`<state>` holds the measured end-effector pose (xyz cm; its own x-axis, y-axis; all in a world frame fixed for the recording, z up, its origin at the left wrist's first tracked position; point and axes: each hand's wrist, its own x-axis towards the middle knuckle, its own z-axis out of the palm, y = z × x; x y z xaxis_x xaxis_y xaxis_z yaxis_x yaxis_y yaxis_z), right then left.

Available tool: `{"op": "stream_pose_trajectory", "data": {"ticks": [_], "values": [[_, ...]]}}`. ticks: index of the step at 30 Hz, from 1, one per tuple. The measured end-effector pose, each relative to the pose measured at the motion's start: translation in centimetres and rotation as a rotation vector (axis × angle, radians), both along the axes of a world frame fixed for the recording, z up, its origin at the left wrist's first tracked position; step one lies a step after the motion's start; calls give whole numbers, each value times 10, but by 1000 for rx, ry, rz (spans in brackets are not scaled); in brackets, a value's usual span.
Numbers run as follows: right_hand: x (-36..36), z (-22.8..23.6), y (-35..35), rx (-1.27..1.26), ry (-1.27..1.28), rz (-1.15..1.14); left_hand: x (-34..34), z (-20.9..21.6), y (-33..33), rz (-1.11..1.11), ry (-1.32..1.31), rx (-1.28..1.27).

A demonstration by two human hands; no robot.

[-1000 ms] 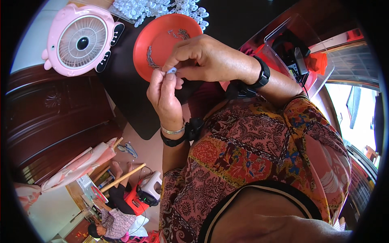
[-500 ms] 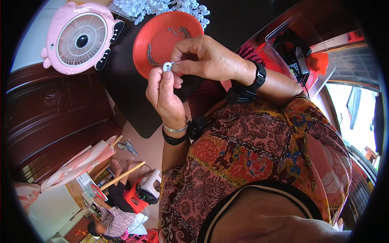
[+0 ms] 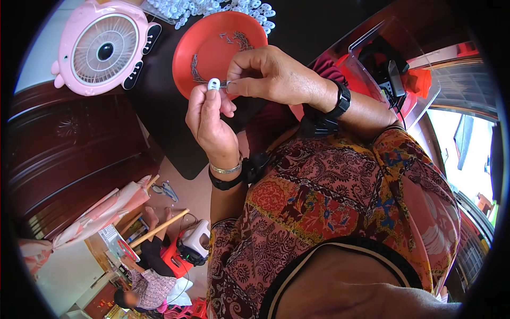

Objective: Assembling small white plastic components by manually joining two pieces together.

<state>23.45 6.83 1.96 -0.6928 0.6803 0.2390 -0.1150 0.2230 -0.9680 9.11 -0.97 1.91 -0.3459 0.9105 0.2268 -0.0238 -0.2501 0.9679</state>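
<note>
Between the thumb and fingers of my left hand (image 3: 215, 127) is a small white oval plastic piece (image 3: 213, 83) with holes in it. Close by, my right hand (image 3: 279, 77) pinches a thin grey metal pin (image 3: 223, 84), which points at the piece's right side; whether it is a screw or a plain pin is too small to tell. Both hands are above the near edge of a round red plate (image 3: 212, 50). Small grey metal pins (image 3: 241, 40) lie in the plate at its right, with more at its left.
A pink animal-shaped fan (image 3: 105, 51) stands left of the plate. Many similar white pieces (image 3: 207, 7) are heaped behind it on the dark table (image 3: 154, 114). A clear plastic bin (image 3: 366, 45) with dark and red things stands at right. Another person (image 3: 151, 287) sits at lower left.
Both hands still hold together, the left shifted slightly left and up with the white piece. A gap has opened between the piece and my right fingertips, showing the metal pin.
</note>
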Motion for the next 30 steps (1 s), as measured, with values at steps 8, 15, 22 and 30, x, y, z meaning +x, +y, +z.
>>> {"op": "stream_pose_trajectory", "data": {"ticks": [8, 15, 22, 30], "values": [[0, -1, -1, 19, -18, -47, -1, -3, 0, -18, 28, -6], [0, 0, -3, 36, -18, -62, 5, -3, -1, 73, 151, 5], [-1, -2, -4, 11, -13, -52, 6, -4, 0, 54, 4, -28], [-1, -5, -5, -6, 15, -61, 3, -4, 0, -12, 27, -53]]}}
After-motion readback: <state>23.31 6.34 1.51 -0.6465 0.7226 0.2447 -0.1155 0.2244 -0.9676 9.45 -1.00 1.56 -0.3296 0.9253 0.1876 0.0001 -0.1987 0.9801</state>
